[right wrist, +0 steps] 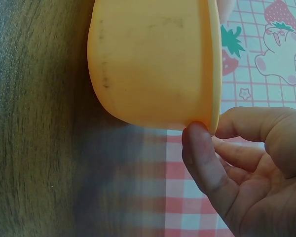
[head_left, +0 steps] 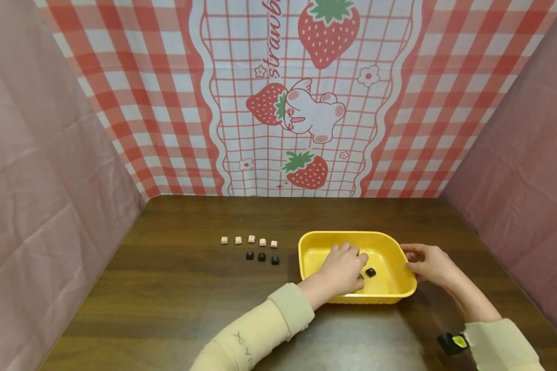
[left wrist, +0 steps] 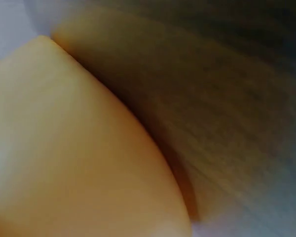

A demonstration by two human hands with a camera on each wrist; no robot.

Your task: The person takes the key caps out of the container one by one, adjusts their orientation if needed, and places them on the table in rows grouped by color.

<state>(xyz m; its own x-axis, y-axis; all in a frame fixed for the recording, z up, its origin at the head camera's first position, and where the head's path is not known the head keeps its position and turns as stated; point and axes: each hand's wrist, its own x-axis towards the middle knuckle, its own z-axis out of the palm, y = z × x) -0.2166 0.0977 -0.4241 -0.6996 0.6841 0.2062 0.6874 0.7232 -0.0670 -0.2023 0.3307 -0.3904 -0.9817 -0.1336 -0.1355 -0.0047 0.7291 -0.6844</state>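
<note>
A yellow plastic tub (head_left: 357, 299) stands on the table. My right hand (head_left: 431, 265) pinches its right-hand rim between thumb and fingers, as the right wrist view also shows on the tub (right wrist: 153, 64). My left hand (head_left: 343, 268) reaches down inside the tub, its fingers bent. Beside its thumb part of a dark keycap (head_left: 360, 276) shows; whether the fingers grip it is hidden. Another black keycap (head_left: 371, 272) lies on the tub floor just right of that hand. The left wrist view holds only a blurred tub wall (left wrist: 89, 148) and the table; no fingers appear there.
Left of the tub, several white keycaps (head_left: 251, 239) form a row on the brown wooden table (head_left: 167, 288). Three black keycaps (head_left: 262, 256) line up in front of them. A strawberry-print checked cloth (head_left: 167, 103) hangs behind, with pink cloth at both sides.
</note>
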